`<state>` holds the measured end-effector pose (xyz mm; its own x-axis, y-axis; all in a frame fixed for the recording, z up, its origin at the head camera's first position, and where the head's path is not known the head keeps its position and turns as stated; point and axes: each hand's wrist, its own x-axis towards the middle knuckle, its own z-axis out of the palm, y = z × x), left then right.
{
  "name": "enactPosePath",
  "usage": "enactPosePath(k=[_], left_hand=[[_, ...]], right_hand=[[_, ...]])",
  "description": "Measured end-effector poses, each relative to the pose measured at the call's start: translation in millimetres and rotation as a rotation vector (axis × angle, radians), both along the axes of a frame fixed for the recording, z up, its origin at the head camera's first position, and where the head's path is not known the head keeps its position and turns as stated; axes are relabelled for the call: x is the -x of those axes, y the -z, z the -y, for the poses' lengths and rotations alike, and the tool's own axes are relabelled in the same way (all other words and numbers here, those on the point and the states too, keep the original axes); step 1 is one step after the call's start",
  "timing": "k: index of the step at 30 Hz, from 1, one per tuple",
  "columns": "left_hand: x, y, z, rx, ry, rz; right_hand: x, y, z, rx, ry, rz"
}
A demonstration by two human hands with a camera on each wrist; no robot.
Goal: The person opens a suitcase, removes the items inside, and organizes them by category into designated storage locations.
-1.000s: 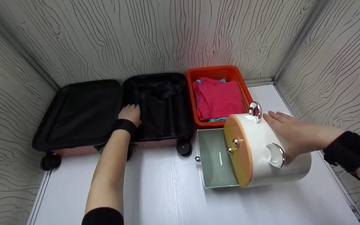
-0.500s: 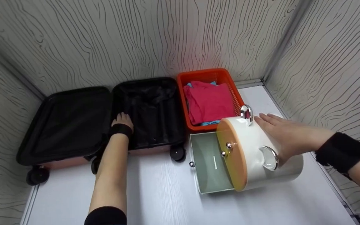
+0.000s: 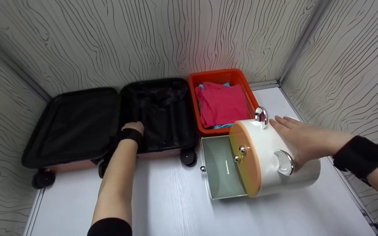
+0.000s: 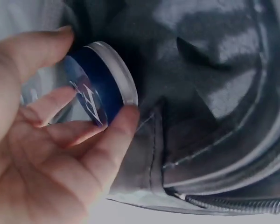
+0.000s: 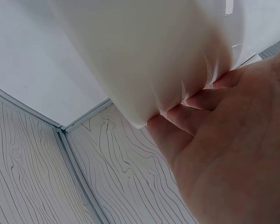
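Note:
My left hand (image 3: 134, 127) is inside the right half of an open suitcase (image 3: 162, 111) with a black lining. In the left wrist view, its fingers curl round a small round cosmetic jar (image 4: 113, 79) with a dark blue face, pale lettering and a clear rim. The head view hides this jar behind the hand. My right hand (image 3: 289, 136) lies with straight fingers against the top of a glossy white storage box (image 3: 267, 164). That box has an orange-yellow see-through front (image 3: 249, 164) and a pale green drawer (image 3: 221, 167) pulled out to the left.
An orange-red basket (image 3: 249, 96) with folded pink cloth (image 3: 223, 103) stands behind the drawer. The suitcase's other half (image 3: 74, 124) lies open at the left, with black wheels (image 3: 188, 158) facing me. Patterned walls (image 3: 162, 39) enclose the white tabletop (image 3: 169, 203).
My left hand has shifted slightly inside the suitcase, its fingers now less visible from above. My right hand stays on the white box. The head view has swung a little.

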<state>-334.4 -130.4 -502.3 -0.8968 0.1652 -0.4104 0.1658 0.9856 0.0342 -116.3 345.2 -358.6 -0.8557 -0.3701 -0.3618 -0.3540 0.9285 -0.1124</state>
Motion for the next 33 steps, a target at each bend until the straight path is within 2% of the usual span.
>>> enactPosePath(k=[4, 7, 12, 15, 18, 21, 23, 27, 30, 33], left_hand=[[0.5, 1.4, 2, 0.014, 0.018, -0.042], [0.4, 1.1, 6, 0.024, 0.057, -0.049], [4.9, -1.5, 14, -0.017, 0.111, -0.070], [9.4, -7.4, 10, -0.072, 0.141, -0.085], [6.0, -20.6, -5, -0.141, 0.186, -0.138], [-8.3, -34.4, -29, -0.240, 0.271, -0.239], [-23.2, -43.6, -49, -0.307, 0.345, -0.278], [-60.4, -55.1, -93, -0.415, 0.528, -0.290], [-87.8, -54.5, -123, -0.442, 0.662, -0.256], [-109.8, -44.2, -148, -0.406, 0.776, -0.236]], right_hand=[[-0.7, -1.0, 1, 0.007, 0.009, 0.005], [-1.3, -2.6, 1, 0.021, 0.010, 0.007], [-0.1, -4.5, 0, 0.030, -0.011, -0.008], [1.2, -4.2, -1, 0.023, -0.018, -0.011], [2.1, -3.3, -1, 0.014, -0.020, -0.009], [2.6, -2.2, -2, 0.010, -0.017, -0.009], [2.2, -1.6, -2, 0.015, -0.015, -0.006], [1.2, 0.0, -2, 0.022, -0.006, 0.001], [1.2, 1.2, -1, 0.028, -0.002, 0.001], [1.3, 1.8, -1, 0.036, -0.001, -0.001]])
